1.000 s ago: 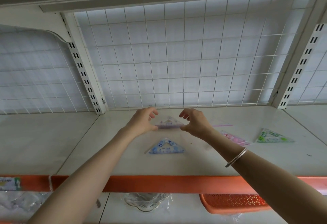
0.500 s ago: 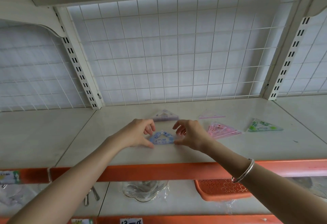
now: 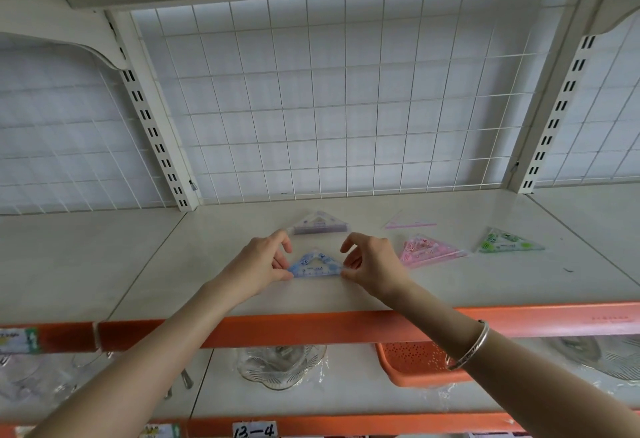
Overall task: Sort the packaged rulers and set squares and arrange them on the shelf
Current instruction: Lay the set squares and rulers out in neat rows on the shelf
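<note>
Four packaged set squares, one thin pink-edged piece, two hands

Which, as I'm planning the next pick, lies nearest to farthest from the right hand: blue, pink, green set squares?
1. blue set square: pinched by the right hand, at its left.
2. pink set square: just to its right.
3. green set square: farthest right.

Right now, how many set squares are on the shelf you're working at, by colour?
Purple set square: 1
Blue set square: 1
Pink set square: 1
Clear pink-edged set square: 1
Green set square: 1
Total: 5
</note>
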Demonstrator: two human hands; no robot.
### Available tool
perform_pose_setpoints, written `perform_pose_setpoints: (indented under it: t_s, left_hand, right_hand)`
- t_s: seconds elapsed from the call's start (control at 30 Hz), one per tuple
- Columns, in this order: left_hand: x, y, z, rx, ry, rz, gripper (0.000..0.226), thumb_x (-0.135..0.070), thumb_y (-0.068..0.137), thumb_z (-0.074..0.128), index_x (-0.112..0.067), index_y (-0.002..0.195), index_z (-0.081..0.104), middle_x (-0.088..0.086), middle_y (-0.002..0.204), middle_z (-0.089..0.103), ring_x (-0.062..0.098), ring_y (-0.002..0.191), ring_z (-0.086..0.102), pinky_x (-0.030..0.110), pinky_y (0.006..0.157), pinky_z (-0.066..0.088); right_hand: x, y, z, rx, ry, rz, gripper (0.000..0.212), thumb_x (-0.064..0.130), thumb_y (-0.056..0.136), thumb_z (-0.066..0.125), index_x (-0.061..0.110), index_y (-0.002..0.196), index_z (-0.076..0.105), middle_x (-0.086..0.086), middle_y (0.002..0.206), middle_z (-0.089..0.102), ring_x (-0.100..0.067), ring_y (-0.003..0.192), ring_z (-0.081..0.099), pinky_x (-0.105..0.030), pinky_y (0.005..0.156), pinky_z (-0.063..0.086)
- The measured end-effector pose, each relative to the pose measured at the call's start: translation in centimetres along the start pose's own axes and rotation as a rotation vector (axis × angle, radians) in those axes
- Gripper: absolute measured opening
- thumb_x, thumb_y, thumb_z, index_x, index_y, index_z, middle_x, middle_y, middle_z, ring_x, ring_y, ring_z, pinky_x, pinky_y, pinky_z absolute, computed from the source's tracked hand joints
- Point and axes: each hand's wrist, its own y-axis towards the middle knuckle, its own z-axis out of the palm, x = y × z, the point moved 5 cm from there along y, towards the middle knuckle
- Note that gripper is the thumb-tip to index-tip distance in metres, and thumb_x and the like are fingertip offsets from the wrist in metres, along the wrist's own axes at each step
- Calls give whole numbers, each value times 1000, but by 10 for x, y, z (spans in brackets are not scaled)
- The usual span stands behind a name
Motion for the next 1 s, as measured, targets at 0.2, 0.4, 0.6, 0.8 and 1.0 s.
perform_pose_setpoints:
  t_s: [0.2,0.4,0.6,0.8,1.0]
  left_hand:
    - [0,4,0,-7,16,14,30,-9,81,74,-15,98,50,1,88,66,15,80,65,27,76,54]
    - [-2,8,0,-5,39,23,28,-10,84,72,-12,103,51,2,92,66,13,82,65,25,77,53]
    - [-2,10,0,-11,52,26,28,-10,84,71,-12,103,52,1,91,66,12,81,65,24,76,53]
    - [-2,11,0,-12,62,25,28,-11,84,71,-13,103,51,1,91,66,11,80,64,23,76,53]
    - [-3,11,0,-10,59,25,30,-11,84,72,-13,105,50,2,92,66,12,81,65,24,77,53]
  right_hand:
    - [-2,2,-1,-10,-3,39,23,3,73,72,5,94,65,-7,81,70,-12,67,61,-16,66,49]
    - [-3,4,-3,-35,-18,46,21,5,73,72,3,93,66,-9,83,71,-19,77,66,-24,72,53]
    - [-4,5,-3,-36,-24,49,21,6,74,74,3,94,67,-8,83,71,-19,77,67,-27,75,54]
    - [-3,7,-3,-31,-34,36,20,4,74,72,2,93,67,-9,83,71,-19,77,67,-28,76,54]
    - [-3,9,-4,-40,-38,21,19,5,73,72,2,92,67,-10,81,70,-20,76,66,-30,76,54]
